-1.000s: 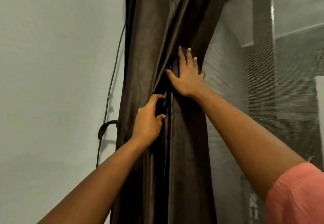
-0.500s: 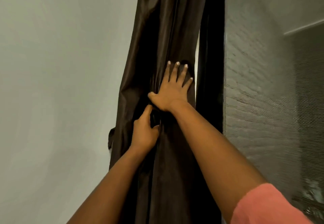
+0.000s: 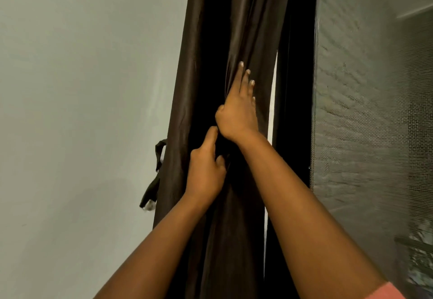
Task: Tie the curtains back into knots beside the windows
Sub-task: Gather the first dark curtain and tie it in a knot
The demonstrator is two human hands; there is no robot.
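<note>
A pale grey-green painted wall (image 3: 82, 111) fills the left; a grey mesh window screen (image 3: 375, 134) fills the right. Between them hangs a dark brown satin curtain (image 3: 206, 64), gathered into folds. The right hand (image 3: 236, 109) presses it with straight fingers; just below, the left hand (image 3: 206, 172) grips a fold.

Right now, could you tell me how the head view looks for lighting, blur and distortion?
Head view: dim, even light; the dark curtain loses its folds in near-black shadow. Both hands, left hand and right hand, are fairly sharp. The window screen smears into motion blur at the lower right corner. Wide-angle distortion tilts the curtain edge.
</note>
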